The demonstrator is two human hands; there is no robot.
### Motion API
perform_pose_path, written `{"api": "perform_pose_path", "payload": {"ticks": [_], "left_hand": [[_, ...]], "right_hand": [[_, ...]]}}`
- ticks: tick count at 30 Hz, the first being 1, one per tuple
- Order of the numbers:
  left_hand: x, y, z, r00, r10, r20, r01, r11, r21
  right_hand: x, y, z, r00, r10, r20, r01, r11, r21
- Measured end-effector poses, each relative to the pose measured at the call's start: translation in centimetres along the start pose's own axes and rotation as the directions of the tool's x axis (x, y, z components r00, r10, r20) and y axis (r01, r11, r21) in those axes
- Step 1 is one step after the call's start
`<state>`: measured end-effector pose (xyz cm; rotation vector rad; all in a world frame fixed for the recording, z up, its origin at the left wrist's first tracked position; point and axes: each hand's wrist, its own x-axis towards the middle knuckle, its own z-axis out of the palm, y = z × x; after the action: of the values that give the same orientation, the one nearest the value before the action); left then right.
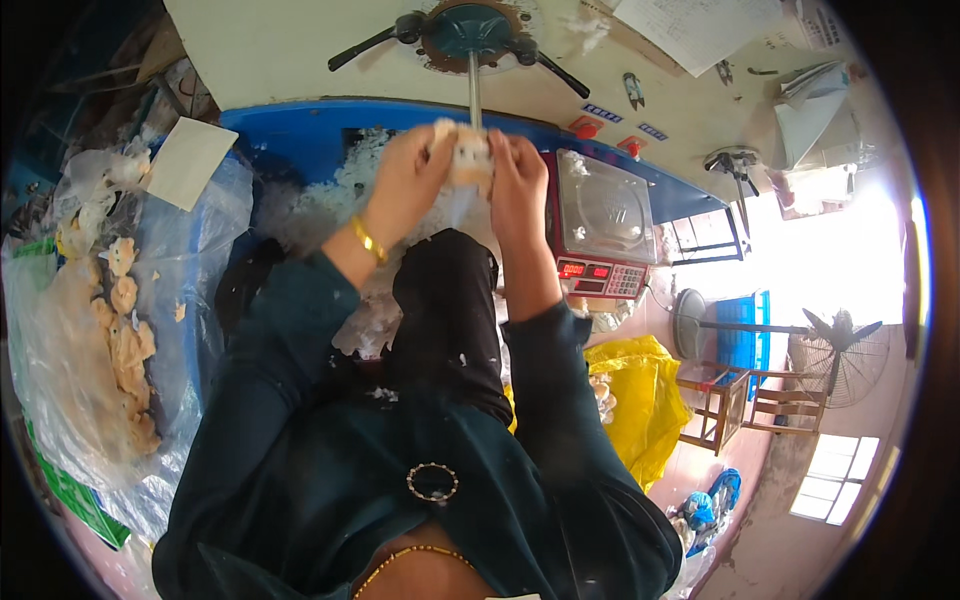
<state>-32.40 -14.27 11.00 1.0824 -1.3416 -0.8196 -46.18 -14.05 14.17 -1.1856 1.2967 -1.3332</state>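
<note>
Between my two hands is a small beige plush toy (472, 158) with dark marks like a face on it. My left hand (408, 180) grips its left side, and my right hand (519, 188) pinches its right side. The toy sits at the near end of a thin metal tube (475, 92), which comes out of a round dark fitting (468, 30) on the pale machine panel. Whether the tube's tip is inside the toy is hidden. White fluffy stuffing (350, 180) lies on the blue ledge beyond my left forearm.
A red-framed digital scale (604, 212) stands right of my right hand. To the left, a clear plastic bag (190, 290) holds several beige plush pieces (128, 350), with a pale card (190, 163) on top. At the right are a yellow sack (640, 400) and a wooden chair (785, 402).
</note>
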Motion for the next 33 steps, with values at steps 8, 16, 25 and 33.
{"api": "perform_pose_path", "payload": {"ticks": [8, 16, 25, 33], "left_hand": [[2.0, 0.7, 1.4, 0.99, 0.128, -0.061, -0.119, 0.985, 0.123], [6.6, -2.3, 1.8, 0.993, 0.093, -0.073, -0.08, 0.983, 0.164], [-1.1, 4.1, 0.8, 0.98, 0.06, 0.189, -0.084, 0.989, 0.12], [-1.8, 1.1, 2.7, 0.924, 0.209, 0.32, -0.19, 0.978, -0.09]], "right_hand": [[4.5, 2.2, -0.2, 0.994, -0.109, -0.006, 0.108, 0.987, -0.121], [9.6, 1.2, 1.8, 0.962, -0.27, -0.036, 0.248, 0.924, -0.29], [3.7, 0.5, 0.7, 0.974, -0.225, 0.02, 0.225, 0.959, -0.175], [3.2, 3.0, -1.5, 0.96, -0.259, 0.104, 0.242, 0.959, 0.147]]}}
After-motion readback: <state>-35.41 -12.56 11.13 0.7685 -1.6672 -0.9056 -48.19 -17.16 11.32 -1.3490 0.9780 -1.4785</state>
